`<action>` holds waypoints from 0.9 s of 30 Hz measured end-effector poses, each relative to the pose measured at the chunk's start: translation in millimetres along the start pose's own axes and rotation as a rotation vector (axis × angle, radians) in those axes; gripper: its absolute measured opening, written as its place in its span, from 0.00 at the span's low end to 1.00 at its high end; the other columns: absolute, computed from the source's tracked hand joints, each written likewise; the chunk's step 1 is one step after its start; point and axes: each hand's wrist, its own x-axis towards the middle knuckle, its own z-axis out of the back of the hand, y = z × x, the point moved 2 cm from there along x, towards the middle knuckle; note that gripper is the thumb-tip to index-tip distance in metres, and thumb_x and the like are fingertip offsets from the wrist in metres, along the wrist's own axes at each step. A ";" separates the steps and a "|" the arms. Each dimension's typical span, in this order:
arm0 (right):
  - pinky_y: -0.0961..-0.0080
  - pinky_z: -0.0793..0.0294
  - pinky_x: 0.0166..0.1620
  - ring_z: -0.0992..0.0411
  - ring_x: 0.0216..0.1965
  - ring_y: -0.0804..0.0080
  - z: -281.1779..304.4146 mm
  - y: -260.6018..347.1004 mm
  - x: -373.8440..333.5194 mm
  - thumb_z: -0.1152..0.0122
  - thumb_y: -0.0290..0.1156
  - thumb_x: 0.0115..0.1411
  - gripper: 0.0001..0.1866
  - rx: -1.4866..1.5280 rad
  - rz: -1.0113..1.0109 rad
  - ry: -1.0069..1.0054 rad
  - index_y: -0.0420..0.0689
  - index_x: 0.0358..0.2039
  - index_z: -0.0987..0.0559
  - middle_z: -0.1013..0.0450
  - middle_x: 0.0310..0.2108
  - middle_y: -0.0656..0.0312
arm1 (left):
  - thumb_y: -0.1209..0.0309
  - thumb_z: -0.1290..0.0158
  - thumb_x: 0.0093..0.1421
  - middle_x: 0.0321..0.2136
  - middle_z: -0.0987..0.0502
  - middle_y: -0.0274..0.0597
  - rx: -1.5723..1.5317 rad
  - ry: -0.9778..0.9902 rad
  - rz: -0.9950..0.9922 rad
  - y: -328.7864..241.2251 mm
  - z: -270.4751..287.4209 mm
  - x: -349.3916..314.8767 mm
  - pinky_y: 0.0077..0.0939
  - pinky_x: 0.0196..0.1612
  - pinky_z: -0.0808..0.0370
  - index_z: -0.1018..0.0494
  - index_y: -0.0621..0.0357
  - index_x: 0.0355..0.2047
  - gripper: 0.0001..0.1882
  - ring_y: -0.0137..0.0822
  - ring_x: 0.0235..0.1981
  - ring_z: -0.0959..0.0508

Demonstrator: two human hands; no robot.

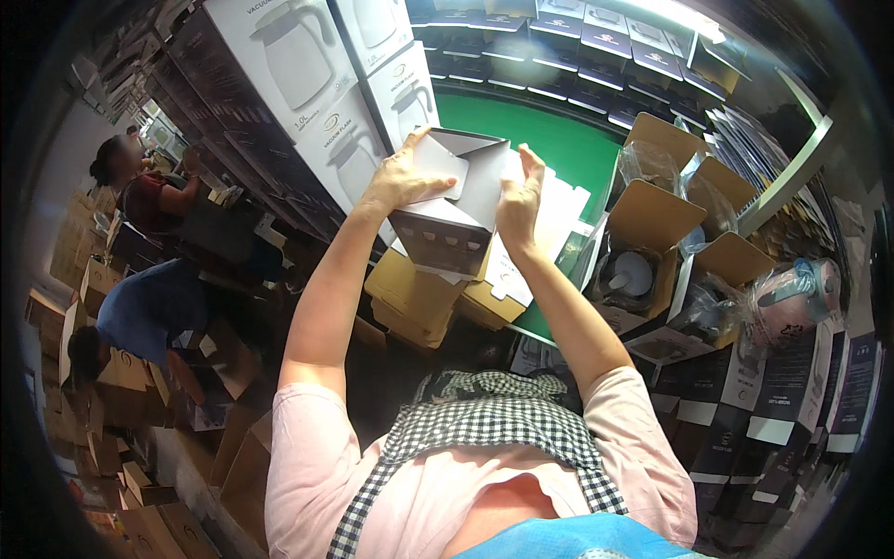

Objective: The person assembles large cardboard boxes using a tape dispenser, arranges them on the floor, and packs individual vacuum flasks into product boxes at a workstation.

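Note:
Between my two hands is a dark and white carton (447, 247), held above the near edge of the green table (582, 158). Its end facing me is unsealed, showing a pale interior and folded flaps. My left hand (410, 177) grips the left rim, with the thumb lying on a white flap. On the opposite side, my right hand (520, 200) presses against the wall with its fingers pointing up. Folded brown cardboard (414, 303) and white flat card (507, 279) lie below the carton. The carton's underside is hidden.
Tall printed flask boxes (284, 70) are stacked at the left. Opened cartons (656, 210) with plastic-wrapped flasks stand at the right, near a bagged pink flask (792, 298). Flattened cartons (764, 154) lean behind them. Two people (154, 200) work at the far left among brown boxes.

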 end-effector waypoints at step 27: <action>0.81 0.21 0.35 0.24 0.34 0.74 101.6 188.9 76.4 0.21 0.23 0.39 0.29 -0.565 0.555 0.158 0.40 0.38 0.32 0.27 0.30 0.63 | 0.64 0.55 0.66 0.62 0.39 0.49 0.211 0.370 -0.421 74.1 -330.9 -19.8 0.40 0.61 0.35 0.44 0.58 0.64 0.28 0.45 0.57 0.31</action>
